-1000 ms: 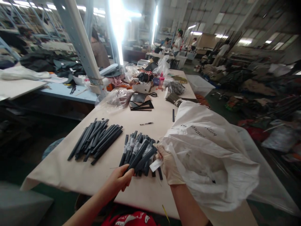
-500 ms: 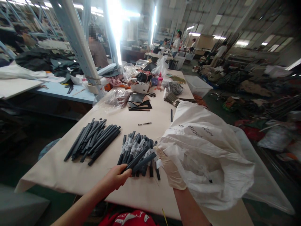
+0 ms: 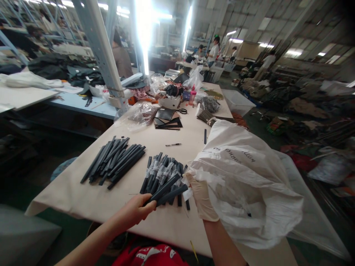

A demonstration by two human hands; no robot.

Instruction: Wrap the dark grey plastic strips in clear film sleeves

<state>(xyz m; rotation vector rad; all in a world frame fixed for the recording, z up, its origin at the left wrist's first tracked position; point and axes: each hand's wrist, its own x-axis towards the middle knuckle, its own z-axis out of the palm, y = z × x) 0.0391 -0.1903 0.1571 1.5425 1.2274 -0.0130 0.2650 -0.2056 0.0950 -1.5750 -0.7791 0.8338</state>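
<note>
My bare left hand is closed around a few dark flat strips, their far ends pointing right and away from me. My right hand, in a pale glove, has its fingers bent near the strips' far ends; a small white piece shows at its fingers. Under and behind the held strips lie several strip bundles wrapped with clear tape. A loose pile of similar strips rests to the left. A large white plastic bag with handwriting stands beside my right hand.
On the cloth-covered table lie a pen, a single strip, dark sheets and scissors. A metal post rises at the left. A clear bin stands beyond the right edge. People work farther back.
The view has shifted slightly, so everything sits a little farther right. My left hand still holds the strips, and my right hand stays beside the bag.
</note>
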